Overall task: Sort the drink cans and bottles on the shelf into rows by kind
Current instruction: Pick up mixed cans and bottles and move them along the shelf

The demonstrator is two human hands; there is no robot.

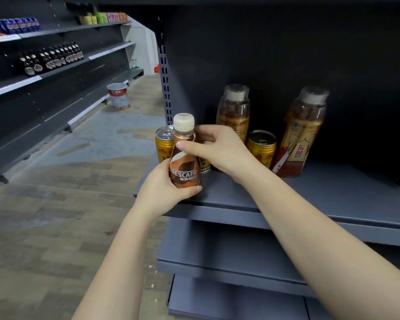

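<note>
Both hands grip our coffee bottle (pixel 184 155) at the shelf (pixel 310 195) edge: left hand (pixel 164 190) round its base, right hand (pixel 219 148) pinching its neck; gold cans (pixel 261 147) and tea bottles (pixel 298 135) stand behind

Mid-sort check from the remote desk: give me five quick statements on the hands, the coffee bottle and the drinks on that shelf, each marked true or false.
1. The left hand holds the Nescafe bottle by its lower body. True.
2. The Nescafe bottle has no cap. False: a cream cap sits on it.
3. The right hand hangs idle below the shelf. False: it is up at shelf level, thumb against the bottle's neck.
4. Two tall amber bottles, one at the back and one to the right, stand upright on the shelf. True.
5. The gold can between the tall bottles lies on its side. False: it stands upright, pull-tab top up.
</note>
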